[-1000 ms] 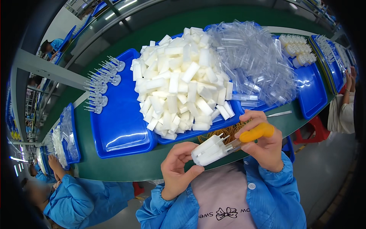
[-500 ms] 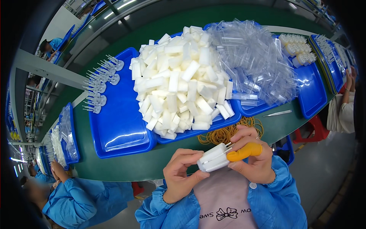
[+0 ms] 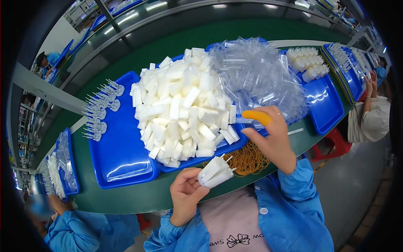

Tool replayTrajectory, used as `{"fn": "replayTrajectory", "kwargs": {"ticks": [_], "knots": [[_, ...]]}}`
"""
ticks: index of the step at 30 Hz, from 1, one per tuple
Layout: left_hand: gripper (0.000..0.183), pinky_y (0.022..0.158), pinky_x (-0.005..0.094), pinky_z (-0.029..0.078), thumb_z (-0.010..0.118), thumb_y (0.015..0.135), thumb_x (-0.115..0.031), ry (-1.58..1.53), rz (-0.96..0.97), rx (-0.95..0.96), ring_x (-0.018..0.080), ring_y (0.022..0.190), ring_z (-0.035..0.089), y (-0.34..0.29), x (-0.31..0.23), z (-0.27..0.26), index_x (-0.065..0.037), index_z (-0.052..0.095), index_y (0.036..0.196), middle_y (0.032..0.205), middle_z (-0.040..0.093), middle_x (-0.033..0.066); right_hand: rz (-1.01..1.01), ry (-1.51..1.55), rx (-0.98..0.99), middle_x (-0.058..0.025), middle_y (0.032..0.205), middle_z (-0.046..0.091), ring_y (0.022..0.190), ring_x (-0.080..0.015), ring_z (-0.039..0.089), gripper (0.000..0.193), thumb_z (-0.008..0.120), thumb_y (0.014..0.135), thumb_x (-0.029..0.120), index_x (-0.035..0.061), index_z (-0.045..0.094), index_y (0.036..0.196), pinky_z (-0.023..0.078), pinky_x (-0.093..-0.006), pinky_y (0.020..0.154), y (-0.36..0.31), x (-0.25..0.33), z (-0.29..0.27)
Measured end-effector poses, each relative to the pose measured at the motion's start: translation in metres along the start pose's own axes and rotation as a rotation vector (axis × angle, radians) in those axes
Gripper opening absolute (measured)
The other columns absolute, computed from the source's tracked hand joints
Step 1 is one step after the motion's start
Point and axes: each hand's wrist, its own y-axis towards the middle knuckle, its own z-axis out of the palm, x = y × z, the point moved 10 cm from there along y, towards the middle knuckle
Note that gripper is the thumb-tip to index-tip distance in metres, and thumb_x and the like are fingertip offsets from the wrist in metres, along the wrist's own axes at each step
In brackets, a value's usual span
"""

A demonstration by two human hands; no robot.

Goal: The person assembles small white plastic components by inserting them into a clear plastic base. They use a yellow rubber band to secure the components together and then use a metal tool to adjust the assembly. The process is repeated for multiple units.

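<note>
My left hand (image 3: 185,192) grips a cluster of white foam blocks (image 3: 216,173) with thin prongs sticking out of its far end and a clear base in my fingers. My right hand (image 3: 273,135), an orange finger cot (image 3: 257,116) on its index finger, hovers at the near edge of a heap of clear plastic sleeves (image 3: 262,73). Its thumb and index finger are apart, with nothing seen held between them. Left of the sleeves rises a big pile of white foam blocks (image 3: 180,105). Tan rubber bands (image 3: 250,160) lie in a tangle below my right hand.
A blue tray (image 3: 121,155) at left has clear pronged parts (image 3: 100,111) along its far side. Another blue tray (image 3: 325,113) at right bears white foam clusters (image 3: 307,63). Tweezers (image 3: 295,131) lie on the green table (image 3: 113,199). Co-workers sit at both sides.
My right hand has let go of the foam cluster and moved up and right to the clear sleeves. My left hand keeps the cluster, now lower left and tilted. The view has shifted.
</note>
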Motion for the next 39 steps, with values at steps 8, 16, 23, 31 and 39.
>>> {"fn": "replayTrajectory", "kwargs": {"ticks": [8,16,23,31,39], "knots": [[0.044,0.092,0.0344,0.048,0.069,0.075,0.008,0.058,0.047,0.023,0.0214,0.106,0.058,0.0,-0.006,-0.002,0.005,0.052,0.116,0.113,0.055,0.0128,0.021,0.089,-0.036,-0.0088,0.098,0.06,0.093,-0.0256,0.056,0.028,0.066,0.077,0.005,0.0015,0.062,0.105,0.043,-0.0382,0.082,-0.009,0.0,0.012],[0.061,0.096,0.0358,0.044,0.068,0.079,0.003,0.111,0.027,0.159,0.021,0.111,0.052,-0.003,-0.017,0.024,0.003,0.041,0.134,0.118,0.049,0.0124,0.268,1.164,0.034,-0.0143,0.104,0.058,0.099,-0.0226,0.06,0.022,0.06,0.084,-0.002,-0.005,0.058,0.106,0.049,-0.0335,0.087,-0.033,0.02,-0.001],[0.053,0.101,0.036,0.039,0.064,0.083,0.003,0.078,-0.02,0.311,0.0209,0.117,0.046,-0.005,-0.019,0.039,0.004,0.044,0.132,0.125,0.041,0.0117,0.066,0.947,-0.03,-0.0157,0.101,0.061,0.09,-0.0229,0.063,0.015,0.063,0.081,-0.002,-0.0032,0.064,0.096,0.052,-0.0313,0.077,-0.029,0.044,-0.023],[0.052,0.101,0.0363,0.039,0.064,0.083,0.003,0.08,-0.025,0.336,0.0213,0.117,0.046,-0.007,-0.021,0.044,0.005,0.044,0.131,0.124,0.041,0.012,0.019,0.884,0.047,-0.0155,0.103,0.063,0.088,-0.0231,0.064,0.017,0.066,0.079,-0.001,-0.0018,0.066,0.096,0.051,-0.0309,0.075,-0.029,0.052,-0.017],[0.051,0.1,0.0357,0.039,0.064,0.083,0.002,0.083,0.013,0.32,0.0218,0.116,0.046,-0.007,-0.024,0.041,0.006,0.045,0.13,0.124,0.041,0.0132,-0.014,0.826,0.082,-0.0162,0.101,0.064,0.09,-0.0255,0.064,0.02,0.07,0.076,0.0,-0.0031,0.066,0.095,0.051,-0.0315,0.078,-0.029,0.059,-0.028]]}}
